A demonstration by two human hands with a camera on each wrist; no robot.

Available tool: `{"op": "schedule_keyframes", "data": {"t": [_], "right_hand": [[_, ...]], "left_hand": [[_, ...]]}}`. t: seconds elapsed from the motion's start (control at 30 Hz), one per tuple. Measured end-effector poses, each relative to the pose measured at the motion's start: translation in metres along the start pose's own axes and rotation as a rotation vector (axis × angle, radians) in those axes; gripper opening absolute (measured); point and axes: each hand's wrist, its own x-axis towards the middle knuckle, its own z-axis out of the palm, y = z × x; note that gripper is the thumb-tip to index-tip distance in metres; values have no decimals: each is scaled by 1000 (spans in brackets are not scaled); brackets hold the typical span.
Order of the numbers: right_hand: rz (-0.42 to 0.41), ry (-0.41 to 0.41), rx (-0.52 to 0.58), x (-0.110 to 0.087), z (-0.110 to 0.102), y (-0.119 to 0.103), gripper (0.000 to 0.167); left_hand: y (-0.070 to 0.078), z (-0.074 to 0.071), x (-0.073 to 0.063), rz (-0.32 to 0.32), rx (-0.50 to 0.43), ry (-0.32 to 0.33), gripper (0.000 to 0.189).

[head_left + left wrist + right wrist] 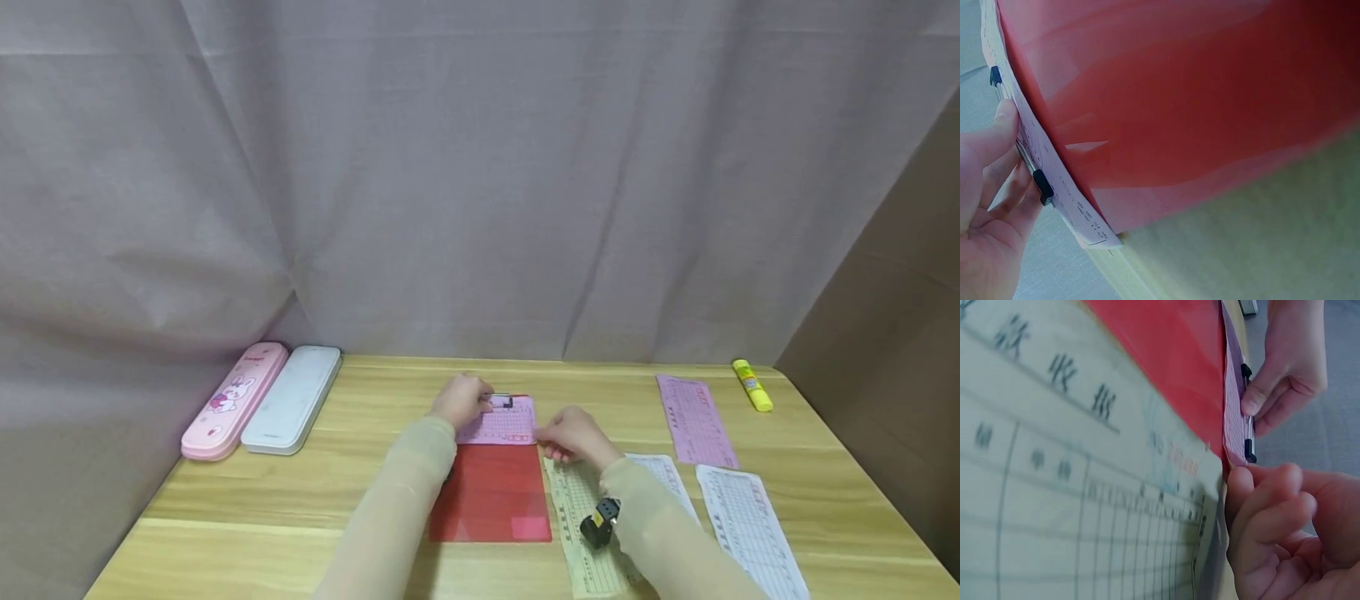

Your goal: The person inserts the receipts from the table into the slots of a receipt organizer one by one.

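A red clipboard [491, 496] lies on the wooden table, with a pink printed receipt form [497, 427] across its top end. My left hand [461, 402] is at the clipboard's metal clip [1024, 150], gripping it with the thumb on the near side and fingers behind. The clip has black end caps and sits over the pink form. At the form's lower right corner, my right hand [576, 435] pinches the paper between thumb and index finger, its other fingers curled. A yellowish receipt form [1054, 469] lies below the right hand, beside the clipboard, partly hidden under the forearm.
Two white forms [753, 525] and another pink form [697, 421] are spread on the right. Behind them lies a yellow glue stick [752, 385]. A pink pencil case [234, 402] and a white case [292, 400] stand at the left, near the grey curtain [465, 183].
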Motion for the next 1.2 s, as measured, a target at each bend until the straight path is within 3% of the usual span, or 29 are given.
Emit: {"op": "schedule_keyframes", "data": {"t": [0.3, 0.47, 0.67, 0.9, 1.2], "right_hand": [[-23, 23, 7, 0, -18, 8, 16], [-111, 102, -137, 0, -34, 17, 18], [-144, 187, -274, -1, -68, 30, 23], [-131, 235, -229, -1, -109, 56, 29], [-199, 334, -310, -1, -154, 82, 32]], "left_hand": [[-1, 1, 0, 25, 3, 15, 20], [-1, -1, -1, 13, -11, 3, 20], [-1, -2, -1, -8, -25, -11, 21], [0, -2, 0, -31, -36, -26, 24], [-2, -2, 1, -2, -16, -20, 25]]}}
